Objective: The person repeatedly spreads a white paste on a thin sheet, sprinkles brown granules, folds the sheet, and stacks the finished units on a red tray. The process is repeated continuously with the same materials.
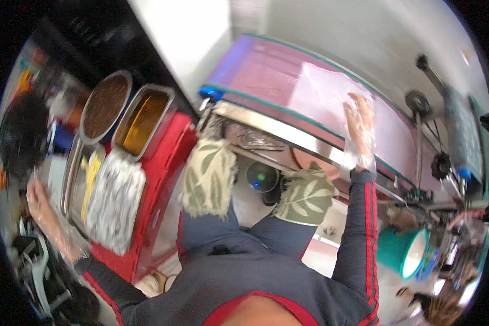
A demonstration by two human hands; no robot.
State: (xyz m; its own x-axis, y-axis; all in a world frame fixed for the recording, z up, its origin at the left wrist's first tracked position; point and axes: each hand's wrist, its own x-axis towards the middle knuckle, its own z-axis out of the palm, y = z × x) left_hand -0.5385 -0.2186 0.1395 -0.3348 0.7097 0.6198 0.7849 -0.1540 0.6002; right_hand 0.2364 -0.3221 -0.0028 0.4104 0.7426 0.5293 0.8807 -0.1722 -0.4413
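Observation:
My right hand, in a clear plastic glove, reaches over a glass-topped table with a pinkish surface. Its fingers are apart, over the right part of a thin whitish sheet; whether they touch it I cannot tell. On the far left, my left hand is also gloved in clear plastic, slightly blurred, its fingers stretched out beside a metal tray. Close to it lie a heap of whitish-grey strips and a narrow yellow piece. Neither hand visibly holds anything.
A bowl of dark brown grainy stuff and a metal pan of amber liquid stand on a red stand. Leaf-patterned cloths cover my knees. A grey roll is at the right, above a teal bucket.

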